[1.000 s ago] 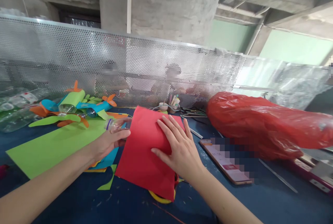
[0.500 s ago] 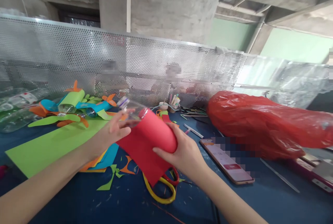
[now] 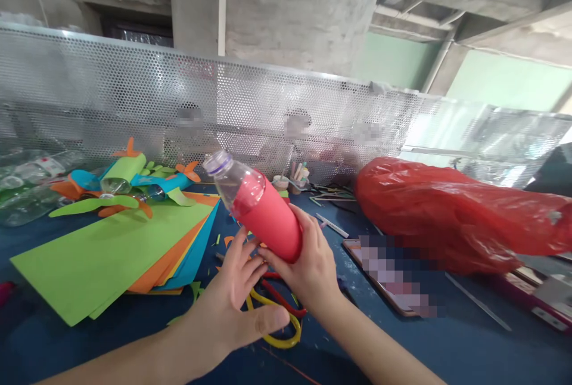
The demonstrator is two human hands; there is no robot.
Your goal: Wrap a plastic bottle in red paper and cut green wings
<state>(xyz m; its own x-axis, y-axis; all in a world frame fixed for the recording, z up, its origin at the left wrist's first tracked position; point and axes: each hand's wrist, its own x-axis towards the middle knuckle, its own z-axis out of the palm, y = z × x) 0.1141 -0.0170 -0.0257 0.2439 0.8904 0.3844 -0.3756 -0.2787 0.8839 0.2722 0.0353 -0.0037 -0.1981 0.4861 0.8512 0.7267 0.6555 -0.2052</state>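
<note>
A clear plastic bottle (image 3: 236, 185) with a purple ring at its neck is tilted, mouth up and to the left. Red paper (image 3: 270, 218) is wrapped around its lower part. My right hand (image 3: 315, 260) grips the wrapped bottle near its base. Just below the bottle, my left hand (image 3: 223, 307) is open with thumb and fingers apart; its fingertips are close to the paper, and I cannot tell if they touch. Scissor handles (image 3: 286, 342), yellow and red, lie on the table under my hands, partly hidden.
Coloured paper sheets (image 3: 89, 266) lie at left, with paper-decorated bottles (image 3: 127, 173) and clear bottles (image 3: 31, 194) behind. A phone (image 3: 384, 283) and a large red plastic bag (image 3: 429, 212) are at right. A pen cup (image 3: 300, 177) stands before the perforated screen (image 3: 268, 99).
The red sheet that hung loose below the bottle now lies around it or is out of sight. My left hand has moved from the bottle's neck down and right, below it.
</note>
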